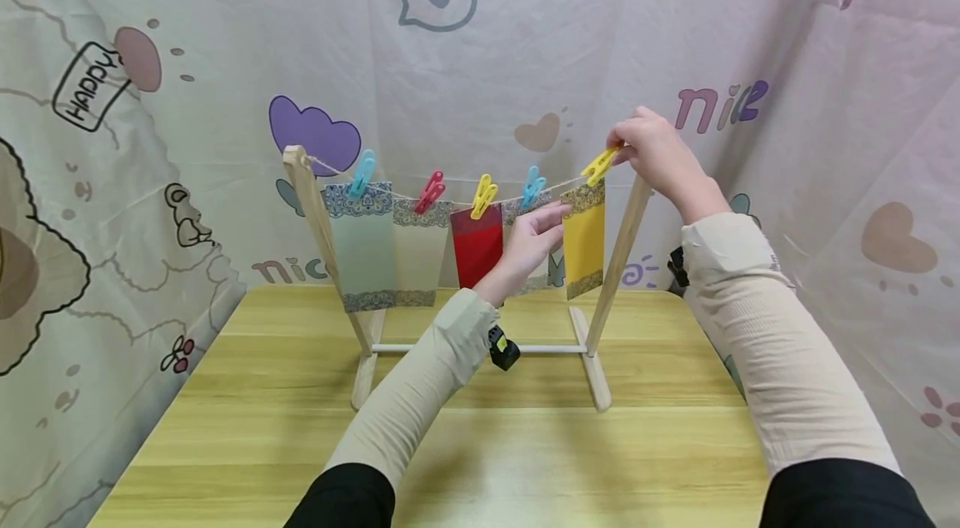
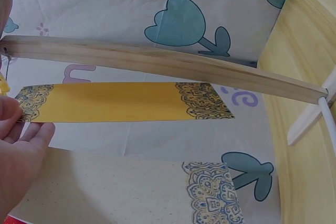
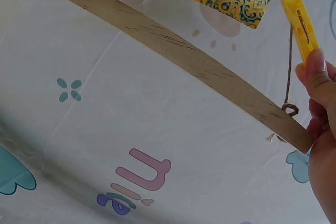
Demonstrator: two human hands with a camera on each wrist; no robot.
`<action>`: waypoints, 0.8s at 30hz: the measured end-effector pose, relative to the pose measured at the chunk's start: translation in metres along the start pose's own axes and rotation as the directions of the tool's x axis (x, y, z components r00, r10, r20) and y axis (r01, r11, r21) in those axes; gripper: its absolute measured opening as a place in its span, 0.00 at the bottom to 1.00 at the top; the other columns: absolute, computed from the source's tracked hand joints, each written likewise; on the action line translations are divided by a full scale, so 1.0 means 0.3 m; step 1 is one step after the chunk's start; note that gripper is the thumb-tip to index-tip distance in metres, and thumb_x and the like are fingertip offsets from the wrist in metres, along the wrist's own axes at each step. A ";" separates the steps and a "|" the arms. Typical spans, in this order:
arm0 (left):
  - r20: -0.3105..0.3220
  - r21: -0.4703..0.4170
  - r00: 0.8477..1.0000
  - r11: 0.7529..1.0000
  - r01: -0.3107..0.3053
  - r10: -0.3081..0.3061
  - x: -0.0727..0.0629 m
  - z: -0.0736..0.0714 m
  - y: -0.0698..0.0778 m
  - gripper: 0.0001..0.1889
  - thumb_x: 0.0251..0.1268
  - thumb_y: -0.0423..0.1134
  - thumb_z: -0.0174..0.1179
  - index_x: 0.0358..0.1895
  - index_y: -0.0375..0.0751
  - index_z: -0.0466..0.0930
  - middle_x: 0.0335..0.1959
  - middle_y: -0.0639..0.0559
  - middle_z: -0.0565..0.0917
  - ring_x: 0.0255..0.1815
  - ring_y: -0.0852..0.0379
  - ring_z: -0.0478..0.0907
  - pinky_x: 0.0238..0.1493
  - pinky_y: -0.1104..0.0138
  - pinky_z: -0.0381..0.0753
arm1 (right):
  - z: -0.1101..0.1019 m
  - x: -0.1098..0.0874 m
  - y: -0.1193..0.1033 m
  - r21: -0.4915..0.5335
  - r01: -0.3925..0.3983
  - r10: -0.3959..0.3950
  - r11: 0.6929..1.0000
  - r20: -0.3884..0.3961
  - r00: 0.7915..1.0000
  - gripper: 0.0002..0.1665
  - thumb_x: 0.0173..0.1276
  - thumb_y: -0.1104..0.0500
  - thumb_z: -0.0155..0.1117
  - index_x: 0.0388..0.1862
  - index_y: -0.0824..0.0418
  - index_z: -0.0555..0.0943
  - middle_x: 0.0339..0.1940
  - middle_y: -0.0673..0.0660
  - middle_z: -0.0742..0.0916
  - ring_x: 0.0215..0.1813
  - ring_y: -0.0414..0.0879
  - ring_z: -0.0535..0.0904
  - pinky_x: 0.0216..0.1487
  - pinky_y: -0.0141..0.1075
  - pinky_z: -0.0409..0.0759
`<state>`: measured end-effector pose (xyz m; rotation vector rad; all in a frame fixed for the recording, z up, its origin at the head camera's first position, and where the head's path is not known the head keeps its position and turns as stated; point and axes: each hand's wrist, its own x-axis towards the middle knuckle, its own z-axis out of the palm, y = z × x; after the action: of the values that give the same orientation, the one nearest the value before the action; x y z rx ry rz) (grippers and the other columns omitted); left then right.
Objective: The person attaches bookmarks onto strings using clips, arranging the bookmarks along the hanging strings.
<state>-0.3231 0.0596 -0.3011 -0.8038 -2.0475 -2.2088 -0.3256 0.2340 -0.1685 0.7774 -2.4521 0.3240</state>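
My left hand (image 1: 525, 249) pinches a yellow card (image 1: 583, 236) with lace-patterned ends near its upper left corner. The card hangs down just under the twine (image 3: 290, 66), inside the right post (image 1: 621, 261) of a wooden rack. Between thumb and fingers, my right hand (image 1: 656, 153) grips a yellow clothespin (image 3: 300, 22) by its handle end. In the head view its tip overlaps the twine and the card's top edge; the right wrist view shows it beside the card's patterned end. A speckled off-white card (image 2: 115, 192) hangs behind my left hand, partly hidden by it.
Further left on the twine hang a red card (image 1: 477, 249), a cream card (image 1: 420, 257) and a pale blue card (image 1: 363, 253). Pegs there include a yellow one (image 1: 484, 196) and a red one (image 1: 430, 192). The rack stands on a wooden table (image 1: 247, 395) before a printed curtain.
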 end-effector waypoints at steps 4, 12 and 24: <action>-0.003 0.014 0.999 0.999 -0.036 0.036 0.001 0.000 0.001 0.17 0.63 0.27 0.49 0.55 0.29 0.71 0.61 0.44 0.67 0.56 0.53 0.69 0.51 0.70 0.71 | 0.003 0.000 0.001 -0.013 0.022 -0.022 1.000 0.005 1.000 0.03 0.54 0.73 0.62 0.28 0.69 0.78 0.27 0.60 0.75 0.34 0.52 0.68 0.35 0.41 0.69; 0.006 -0.012 0.999 0.999 -0.042 0.042 0.002 0.001 0.001 0.17 0.63 0.26 0.50 0.56 0.28 0.70 0.62 0.43 0.66 0.57 0.52 0.69 0.50 0.69 0.72 | 0.010 0.004 -0.006 -0.019 0.049 -0.048 0.999 0.029 0.998 0.04 0.53 0.74 0.62 0.27 0.69 0.78 0.26 0.60 0.75 0.33 0.52 0.68 0.35 0.41 0.69; 0.011 0.016 0.998 0.998 -0.059 0.059 0.005 0.005 0.010 0.17 0.62 0.28 0.51 0.55 0.29 0.71 0.61 0.44 0.67 0.55 0.53 0.70 0.50 0.70 0.71 | 0.018 0.005 -0.018 -0.056 0.073 -0.069 0.996 0.065 0.996 0.06 0.53 0.76 0.61 0.25 0.67 0.78 0.26 0.59 0.74 0.32 0.52 0.67 0.33 0.41 0.68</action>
<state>-0.3229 0.0609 -0.2978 -0.8642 -2.0163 -2.1587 -0.3257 0.2270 -0.1719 0.8593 -2.4734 0.2031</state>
